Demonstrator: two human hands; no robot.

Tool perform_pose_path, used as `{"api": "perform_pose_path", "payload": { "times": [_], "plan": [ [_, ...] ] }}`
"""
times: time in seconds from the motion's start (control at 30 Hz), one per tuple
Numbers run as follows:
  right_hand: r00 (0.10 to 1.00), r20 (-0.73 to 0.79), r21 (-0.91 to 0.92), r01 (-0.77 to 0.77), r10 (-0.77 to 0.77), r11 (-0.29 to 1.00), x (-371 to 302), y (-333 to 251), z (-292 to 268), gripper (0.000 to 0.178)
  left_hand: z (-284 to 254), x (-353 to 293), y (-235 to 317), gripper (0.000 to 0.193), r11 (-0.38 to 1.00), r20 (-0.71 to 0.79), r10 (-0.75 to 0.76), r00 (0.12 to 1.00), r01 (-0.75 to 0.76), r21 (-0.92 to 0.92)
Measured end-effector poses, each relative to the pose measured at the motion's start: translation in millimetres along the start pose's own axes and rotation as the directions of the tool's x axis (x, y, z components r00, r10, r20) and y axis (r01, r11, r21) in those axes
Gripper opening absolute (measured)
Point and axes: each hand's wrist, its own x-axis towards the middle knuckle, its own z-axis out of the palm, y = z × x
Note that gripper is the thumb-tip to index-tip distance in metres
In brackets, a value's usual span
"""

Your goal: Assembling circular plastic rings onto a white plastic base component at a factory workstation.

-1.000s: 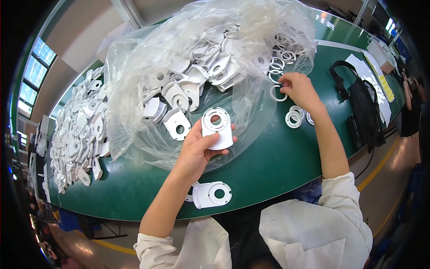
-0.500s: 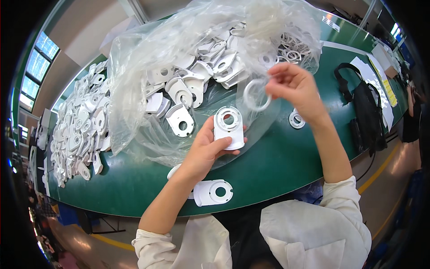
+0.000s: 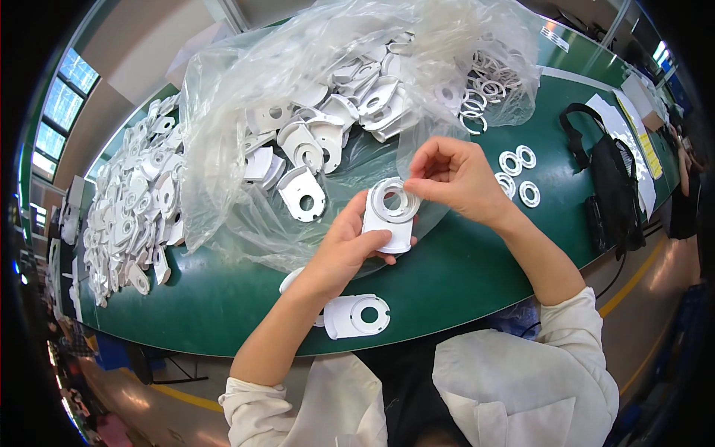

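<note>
My left hand (image 3: 346, 242) grips a white plastic plate (image 3: 387, 232) with a round opening at its far end, thumb on its flat lower part. Between the thumb and fingers of my right hand (image 3: 456, 179) is a white plastic ring (image 3: 395, 200), lying at the plate's round opening. Whether the ring is seated there I cannot tell. Near the table edge, below my left forearm, lies another white plate (image 3: 357, 316). Several loose rings (image 3: 529, 194) rest on the green table to the right of my right hand.
A clear plastic bag (image 3: 216, 149) spreads over the green table (image 3: 447, 287), with many white plates (image 3: 380, 97) and rings (image 3: 491, 82) in it. A large heap of white plates (image 3: 134, 208) stands at left. A black bag (image 3: 614, 179) and papers (image 3: 633, 149) are at right.
My right hand has moved left and down, bringing the ring onto the plate in my left hand. The loose rings at right, earlier mostly behind my right arm, now show.
</note>
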Motion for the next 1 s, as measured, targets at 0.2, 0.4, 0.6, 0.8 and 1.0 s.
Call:
{"api": "perform_pose_path", "payload": {
  "times": [0.2,0.4,0.6,0.8,1.0],
  "plan": [
    [1.0,0.017,-0.02,-0.02,0.02,1.0,-1,0,2,0.017,1,-1,0,0.054,0.999,0.027,-0.012,1.0,0.011,0.04],
    [0.999,0.024,-0.05,-0.044,0.045,0.998,-3,-1,4,0.016,0,-1,-2,0.048,0.998,0.019,-0.038,0.999,0.037,0.05],
    [1.0,0.015,-0.13,0.01,-0.008,0.991,-2,-2,9,0.011,6,-2,-2,0.044,0.989,-0.058,0.075,0.995,-0.067,0.132],
    [0.992,0.124,-0.096,0.04,-0.028,0.995,-4,7,11,0.014,8,-6,2,0.031,0.826,-0.011,0.218,0.976,-0.178,0.535],
    [0.974,0.213,-0.237,0.131,-0.08,0.963,-8,-4,12,0.011,4,-4,-3,0.014,0.596,-0.061,0.457,0.887,-0.254,0.762]
  ]
}}
